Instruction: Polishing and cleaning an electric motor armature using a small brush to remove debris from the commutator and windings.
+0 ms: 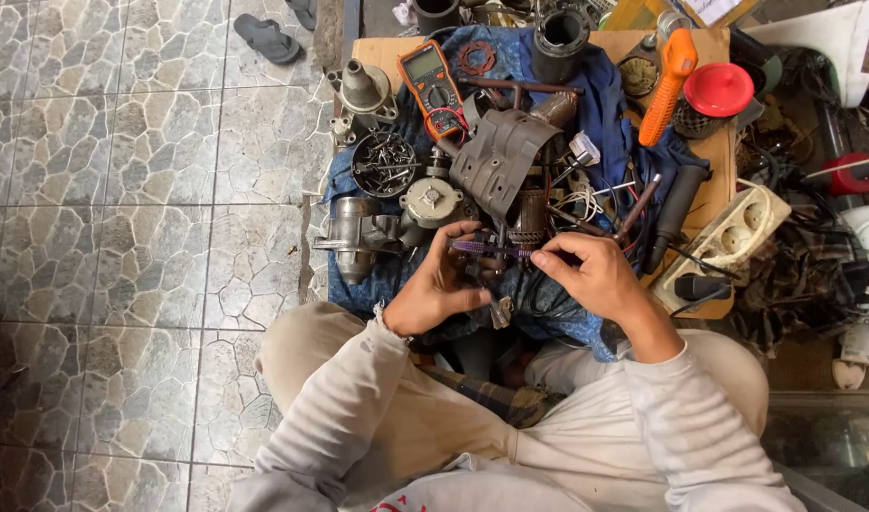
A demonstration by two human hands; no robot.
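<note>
My left hand (441,284) and my right hand (594,275) meet over a blue cloth (600,114), both pinching a thin purple-handled tool (491,248) held level between them. Just beyond the tool lies a dismantled motor with copper windings (529,216) and loose wires, under a grey curved metal cover (501,161). A round silver part (431,199) sits just above my left hand. What the tool's tip touches is hidden by my fingers.
An orange multimeter (433,85), a bowl of screws (384,163), metal housings (363,93) (357,235), an orange-handled tool (667,85), a red lid (719,90) and a cream power strip (729,237) crowd the low board. Tiled floor (140,190) and sandals (266,38) lie to the left.
</note>
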